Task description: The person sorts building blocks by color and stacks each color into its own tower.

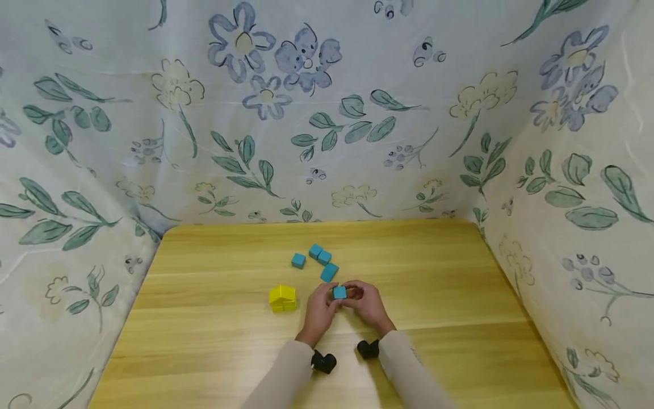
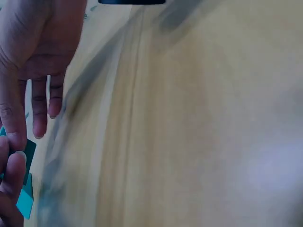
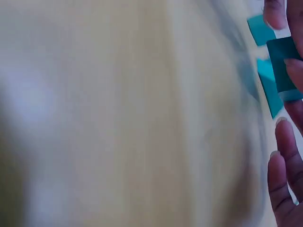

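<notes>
In the head view a small blue block sits between both hands, over the middle of the table. My left hand holds its left side with thumb and fingers. From the right, my right hand pinches the same block. In the left wrist view, fingertips of both hands meet on the dark blue-green block, with the other fingers of my left hand stretched out. The right wrist view shows the held block with fingertips on its face.
Several more blue blocks, among them a single cube and a longer piece, lie just beyond the hands. A yellow block shape stands to the left on the wooden table. Flower-patterned cloth surrounds the back and sides.
</notes>
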`<action>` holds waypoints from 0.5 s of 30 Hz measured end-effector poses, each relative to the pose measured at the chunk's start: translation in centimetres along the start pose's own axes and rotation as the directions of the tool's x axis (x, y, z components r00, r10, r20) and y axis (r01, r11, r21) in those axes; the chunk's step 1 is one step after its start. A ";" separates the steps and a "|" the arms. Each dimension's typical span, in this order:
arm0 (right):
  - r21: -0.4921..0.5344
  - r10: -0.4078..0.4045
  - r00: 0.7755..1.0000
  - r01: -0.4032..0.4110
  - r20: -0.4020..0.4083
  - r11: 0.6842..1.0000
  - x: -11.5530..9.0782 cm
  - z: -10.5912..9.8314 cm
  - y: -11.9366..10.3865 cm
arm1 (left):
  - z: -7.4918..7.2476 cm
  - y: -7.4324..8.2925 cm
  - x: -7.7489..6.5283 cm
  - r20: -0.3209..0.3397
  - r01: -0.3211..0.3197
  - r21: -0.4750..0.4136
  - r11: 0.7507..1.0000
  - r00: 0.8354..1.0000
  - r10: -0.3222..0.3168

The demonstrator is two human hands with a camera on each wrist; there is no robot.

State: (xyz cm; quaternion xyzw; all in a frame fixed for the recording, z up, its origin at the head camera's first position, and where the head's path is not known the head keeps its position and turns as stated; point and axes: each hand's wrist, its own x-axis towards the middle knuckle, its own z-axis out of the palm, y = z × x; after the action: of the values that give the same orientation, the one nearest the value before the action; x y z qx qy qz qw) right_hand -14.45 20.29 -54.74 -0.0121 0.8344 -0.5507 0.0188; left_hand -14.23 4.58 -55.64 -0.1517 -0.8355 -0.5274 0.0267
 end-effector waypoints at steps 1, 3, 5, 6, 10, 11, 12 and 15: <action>0.003 0.005 1.000 -0.005 0.006 1.000 -0.3 0.4 0.0 | -0.1 -0.1 -0.5 -0.001 0.021 -0.024 1.000 1.000 -0.021; 0.007 0.021 1.000 -0.021 0.013 1.000 -0.9 1.1 -0.1 | -0.5 -0.4 -1.3 0.003 0.067 -0.067 0.995 0.998 -0.067; 0.004 0.032 0.999 -0.032 0.017 0.999 -1.2 1.8 -0.3 | -1.0 -0.8 -2.0 0.003 0.101 -0.097 0.990 0.995 -0.101; 0.001 0.033 0.999 -0.033 0.015 0.999 -1.3 2.1 -0.4 | -1.3 -1.0 -2.3 0.005 0.123 -0.103 0.987 0.992 -0.123; -0.014 0.026 1.000 -0.026 -0.002 1.000 -1.5 3.2 -0.7 | -2.2 -1.7 -3.2 0.006 0.143 -0.105 0.984 0.990 -0.143; -0.013 0.027 1.000 -0.028 -0.009 1.000 -1.6 3.4 -0.8 | -2.3 -1.9 -3.3 0.005 0.135 -0.098 0.986 0.991 -0.135; -0.013 0.025 1.000 -0.025 -0.014 1.000 -1.6 3.6 -0.8 | -2.5 -2.0 -3.5 0.005 0.132 -0.094 0.987 0.991 -0.132; -0.016 0.022 1.000 -0.022 -0.021 1.000 -1.8 4.1 -0.9 | -2.6 -2.2 -3.7 0.001 0.113 -0.076 0.991 0.994 -0.113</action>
State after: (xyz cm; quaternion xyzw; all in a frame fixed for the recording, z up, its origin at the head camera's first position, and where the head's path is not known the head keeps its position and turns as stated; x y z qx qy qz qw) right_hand -12.45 16.23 -55.53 0.0024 0.8390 -0.5439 0.0161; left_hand -11.59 0.49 -57.20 -0.1043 -0.8220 -0.5599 -0.0079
